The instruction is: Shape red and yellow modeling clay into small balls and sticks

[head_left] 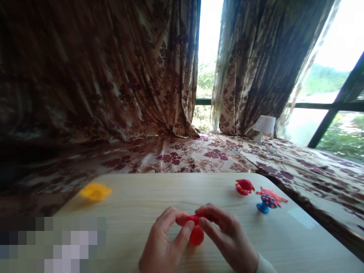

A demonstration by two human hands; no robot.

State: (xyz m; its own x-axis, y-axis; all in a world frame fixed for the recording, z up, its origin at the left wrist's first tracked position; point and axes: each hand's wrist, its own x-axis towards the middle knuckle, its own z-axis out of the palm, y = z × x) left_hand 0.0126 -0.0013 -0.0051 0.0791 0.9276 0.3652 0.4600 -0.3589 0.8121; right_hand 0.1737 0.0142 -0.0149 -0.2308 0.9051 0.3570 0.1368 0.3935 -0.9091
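Near the front middle of the table, my left hand (170,237) and my right hand (224,235) meet over a small piece of red modelling clay (193,218). Thumb and fingers of both hands are closed on it, one hand at each end. Just below the piece shows a round orange-red lump (196,236), which looks like clay too. Whether the lump rests on the table or joins the piece above, I cannot tell. My fingertips partly hide the red piece.
A yellow clay shape (96,192) lies at the table's (159,189) left. To the right stand a crimson clay figure (244,186), a blue footed piece with pink dots (266,204) and a flat pink shape (271,194). A white lamp (265,124) is beyond, by the curtains (176,76).
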